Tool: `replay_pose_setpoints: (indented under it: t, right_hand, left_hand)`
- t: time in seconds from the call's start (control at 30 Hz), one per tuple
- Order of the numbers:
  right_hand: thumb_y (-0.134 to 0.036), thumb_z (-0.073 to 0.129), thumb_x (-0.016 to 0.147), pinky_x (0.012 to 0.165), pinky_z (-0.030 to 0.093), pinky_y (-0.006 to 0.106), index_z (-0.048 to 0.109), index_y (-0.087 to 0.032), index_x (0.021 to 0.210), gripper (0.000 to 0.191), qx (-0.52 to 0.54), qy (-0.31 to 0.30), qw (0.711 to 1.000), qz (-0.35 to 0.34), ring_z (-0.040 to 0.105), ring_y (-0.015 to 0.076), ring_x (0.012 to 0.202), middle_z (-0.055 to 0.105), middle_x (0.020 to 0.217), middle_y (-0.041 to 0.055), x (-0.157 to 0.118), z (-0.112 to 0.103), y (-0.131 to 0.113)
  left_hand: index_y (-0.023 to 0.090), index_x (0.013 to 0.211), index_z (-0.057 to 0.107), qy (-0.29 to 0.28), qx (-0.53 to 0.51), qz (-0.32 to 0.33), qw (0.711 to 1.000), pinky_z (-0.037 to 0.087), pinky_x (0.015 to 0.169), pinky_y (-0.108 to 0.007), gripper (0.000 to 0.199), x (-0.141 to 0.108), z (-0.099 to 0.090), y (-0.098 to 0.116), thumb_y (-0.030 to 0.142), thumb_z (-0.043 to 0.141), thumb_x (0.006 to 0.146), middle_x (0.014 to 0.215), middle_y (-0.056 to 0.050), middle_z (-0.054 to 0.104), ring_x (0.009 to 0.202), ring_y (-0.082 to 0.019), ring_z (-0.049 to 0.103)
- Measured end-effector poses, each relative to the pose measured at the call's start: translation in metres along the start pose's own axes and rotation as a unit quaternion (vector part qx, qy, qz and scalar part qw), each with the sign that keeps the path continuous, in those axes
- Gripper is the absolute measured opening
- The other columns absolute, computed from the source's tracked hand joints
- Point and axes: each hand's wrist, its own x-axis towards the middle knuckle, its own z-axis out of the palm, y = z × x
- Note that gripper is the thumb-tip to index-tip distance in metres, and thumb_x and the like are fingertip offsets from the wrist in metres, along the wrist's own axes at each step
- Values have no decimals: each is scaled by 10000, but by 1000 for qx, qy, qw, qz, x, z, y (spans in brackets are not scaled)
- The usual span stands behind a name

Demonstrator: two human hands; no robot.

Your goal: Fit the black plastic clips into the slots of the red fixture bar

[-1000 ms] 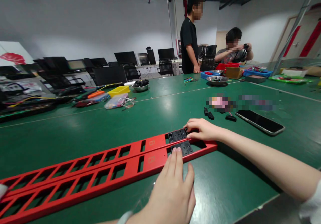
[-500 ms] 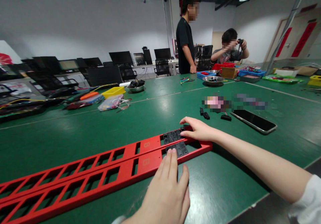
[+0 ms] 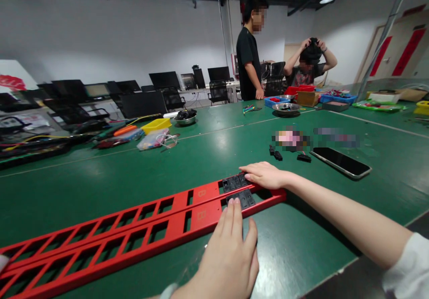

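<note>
Two red slotted frames [image 3: 174,214] lie side by side on the green table, each marked with a B. Black blocks [image 3: 231,183] sit in the far frame's right-hand opening, and more black blocks [image 3: 247,197] in the near one's. My left hand [image 3: 228,250] is open, its outstretched fingertips on the near blocks and its thumb apart. Flat over the right end of the far frame, my right hand [image 3: 266,175] is open, fingers extended beside the far blocks. Its palm side is hidden.
Beyond my right hand are loose black pieces [image 3: 276,155] and a phone [image 3: 342,162]. Metal bowls [image 3: 286,109], a yellow tray [image 3: 157,125] and plastic bags [image 3: 152,141] lie further back. Two people [image 3: 248,62] are across the table. Something pale shows at the left edge.
My right hand has flattened, its thumb and fingers now closer together over the far frame. The seated person across the table has raised both hands to the head. The view has shifted slightly.
</note>
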Motion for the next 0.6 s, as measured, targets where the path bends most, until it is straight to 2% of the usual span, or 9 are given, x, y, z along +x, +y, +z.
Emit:
replay_pose_setpoints:
  t: [0.23, 0.37, 0.6]
  right_hand:
    - [-342, 293, 872, 939, 310, 389, 455, -171, 1222, 421, 25, -3, 1000, -11, 454, 223, 1123, 512, 1225, 85, -2, -5, -5]
    - [-340, 308, 867, 942, 306, 405, 453, -166, 1222, 422, 13, 3, 1000, -12, 449, 232, 1128, 512, 1221, 103, -2, -1, -5]
    - [-379, 323, 861, 946, 318, 369, 450, -155, 1226, 446, 8, 29, 999, -17, 438, 220, 1140, 502, 1230, 108, -4, 2, -1]
  left_hand:
    - [109, 1181, 451, -26, -22, -18, 999, 350, 935, -497, 461, 0, -4, 3, 244, 436, 741, 1298, -283, 339, 1210, -383, 220]
    - [103, 1195, 436, -33, -33, -24, 999, 329, 946, -505, 471, 1, -4, 3, 249, 421, 748, 1308, -289, 311, 1218, -385, 187]
    - [106, 1208, 432, -47, -26, -23, 998, 340, 939, -508, 476, 0, -6, 3, 231, 422, 749, 1309, -276, 322, 1216, -384, 213]
